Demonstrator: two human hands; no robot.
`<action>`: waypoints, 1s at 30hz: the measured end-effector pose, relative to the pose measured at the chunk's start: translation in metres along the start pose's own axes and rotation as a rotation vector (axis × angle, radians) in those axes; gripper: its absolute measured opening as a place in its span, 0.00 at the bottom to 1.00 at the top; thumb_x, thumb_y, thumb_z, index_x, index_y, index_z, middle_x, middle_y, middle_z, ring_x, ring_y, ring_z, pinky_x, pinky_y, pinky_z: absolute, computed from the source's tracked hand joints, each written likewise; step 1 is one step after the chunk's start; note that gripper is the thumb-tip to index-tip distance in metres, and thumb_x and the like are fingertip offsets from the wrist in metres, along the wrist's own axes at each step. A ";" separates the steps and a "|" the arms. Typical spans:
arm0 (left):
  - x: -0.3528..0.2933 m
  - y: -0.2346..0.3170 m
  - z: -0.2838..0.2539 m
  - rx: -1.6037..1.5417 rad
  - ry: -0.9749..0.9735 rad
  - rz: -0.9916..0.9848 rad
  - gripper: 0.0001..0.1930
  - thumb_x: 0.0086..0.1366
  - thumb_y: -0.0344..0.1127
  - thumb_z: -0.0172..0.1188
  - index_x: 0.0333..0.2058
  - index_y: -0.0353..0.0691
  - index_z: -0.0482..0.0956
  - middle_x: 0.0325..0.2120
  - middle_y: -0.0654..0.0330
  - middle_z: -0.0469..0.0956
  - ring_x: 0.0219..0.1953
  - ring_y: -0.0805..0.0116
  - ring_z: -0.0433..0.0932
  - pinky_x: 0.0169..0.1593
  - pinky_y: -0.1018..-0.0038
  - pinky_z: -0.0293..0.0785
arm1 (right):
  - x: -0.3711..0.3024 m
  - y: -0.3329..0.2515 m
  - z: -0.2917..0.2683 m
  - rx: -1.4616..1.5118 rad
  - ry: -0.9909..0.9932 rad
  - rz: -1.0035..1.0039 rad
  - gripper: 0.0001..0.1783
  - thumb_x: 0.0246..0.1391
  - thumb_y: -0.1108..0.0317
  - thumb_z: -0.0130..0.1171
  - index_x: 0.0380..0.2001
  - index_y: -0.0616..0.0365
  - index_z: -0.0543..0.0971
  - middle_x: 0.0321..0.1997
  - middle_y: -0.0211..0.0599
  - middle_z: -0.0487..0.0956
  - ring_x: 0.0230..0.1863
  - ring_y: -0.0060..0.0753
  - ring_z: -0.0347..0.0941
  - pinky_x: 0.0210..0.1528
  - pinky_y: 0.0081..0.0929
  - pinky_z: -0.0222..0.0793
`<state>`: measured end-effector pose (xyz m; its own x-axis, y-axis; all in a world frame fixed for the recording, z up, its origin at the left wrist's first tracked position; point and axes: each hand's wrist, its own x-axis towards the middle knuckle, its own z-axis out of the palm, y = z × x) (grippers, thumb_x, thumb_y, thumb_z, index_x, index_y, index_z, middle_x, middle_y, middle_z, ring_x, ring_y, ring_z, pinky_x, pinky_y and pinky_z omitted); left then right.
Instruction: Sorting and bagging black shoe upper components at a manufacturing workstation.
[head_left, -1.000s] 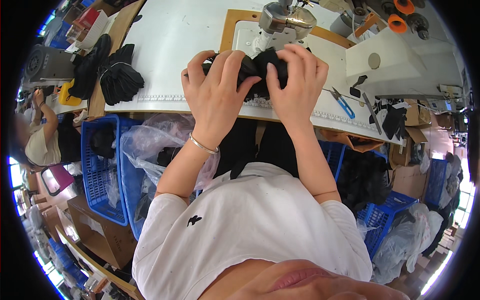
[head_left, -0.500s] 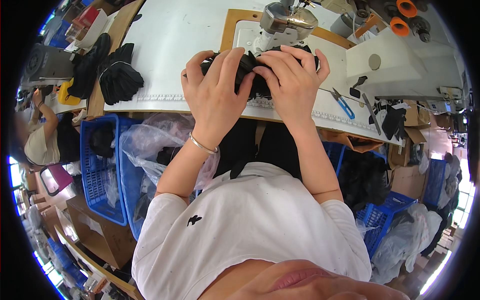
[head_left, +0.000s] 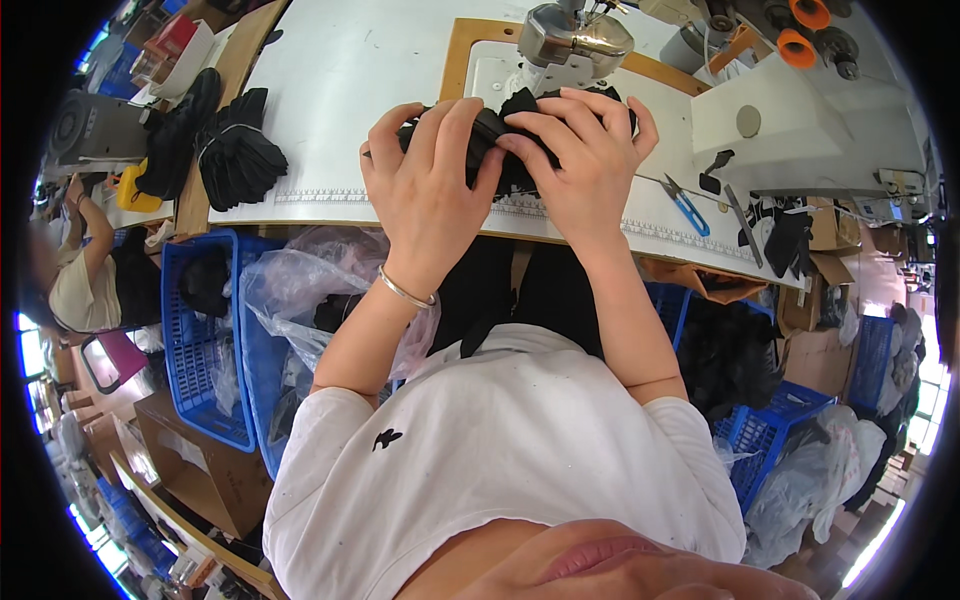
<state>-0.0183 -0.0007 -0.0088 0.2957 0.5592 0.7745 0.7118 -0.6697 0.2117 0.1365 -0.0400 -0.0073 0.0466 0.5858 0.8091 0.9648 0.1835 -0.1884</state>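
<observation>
A piece of black fabric [head_left: 517, 180] is bunched between my hands at the table's front edge, just before the sewing machine head [head_left: 572, 42]. My left hand [head_left: 428, 170] grips its left side, fingers curled over the top and thumb pressed inward. On the other side my right hand [head_left: 585, 155] pinches the fabric with thumb and fingers, the two thumbs almost meeting. A folded flap of the cloth stands up between the hands. My fingers hide much of the fabric, and its exact shape cannot be made out.
Blue thread snips [head_left: 687, 208] lie right of my right hand, by a ruler strip along the edge. A tied bundle of black fabric pieces [head_left: 240, 150] rests at left. Blue crates [head_left: 205, 340] stand below the table on both sides. Another person [head_left: 88, 260] sits far left.
The black fabric between my fingertips has shifted, and a flap now rises higher near the machine. Both hands have moved only slightly.
</observation>
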 end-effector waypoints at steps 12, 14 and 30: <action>0.000 -0.001 0.002 0.000 0.022 -0.005 0.23 0.52 0.40 0.72 0.49 0.50 0.79 0.42 0.68 0.81 0.51 0.60 0.70 0.49 0.62 0.66 | 0.000 0.001 0.008 -0.057 0.030 -0.004 0.07 0.48 0.66 0.70 0.32 0.41 0.86 0.35 0.16 0.81 0.50 0.25 0.73 0.64 0.46 0.49; 0.000 -0.001 0.002 0.000 0.019 -0.002 0.24 0.52 0.40 0.72 0.49 0.50 0.78 0.42 0.68 0.81 0.52 0.60 0.70 0.49 0.62 0.66 | 0.001 0.001 0.004 -0.063 0.004 -0.018 0.06 0.50 0.64 0.69 0.33 0.41 0.86 0.36 0.16 0.81 0.51 0.25 0.73 0.65 0.44 0.49; -0.003 -0.002 0.001 -0.008 0.012 -0.023 0.28 0.50 0.39 0.73 0.52 0.51 0.78 0.44 0.69 0.81 0.52 0.60 0.70 0.50 0.62 0.65 | 0.002 -0.002 0.003 -0.024 -0.012 -0.017 0.06 0.49 0.59 0.69 0.32 0.41 0.87 0.36 0.17 0.82 0.52 0.25 0.72 0.65 0.42 0.48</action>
<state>-0.0194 -0.0005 -0.0123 0.2717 0.5681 0.7768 0.7129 -0.6610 0.2341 0.1337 -0.0368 -0.0068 0.0276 0.5924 0.8052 0.9713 0.1745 -0.1616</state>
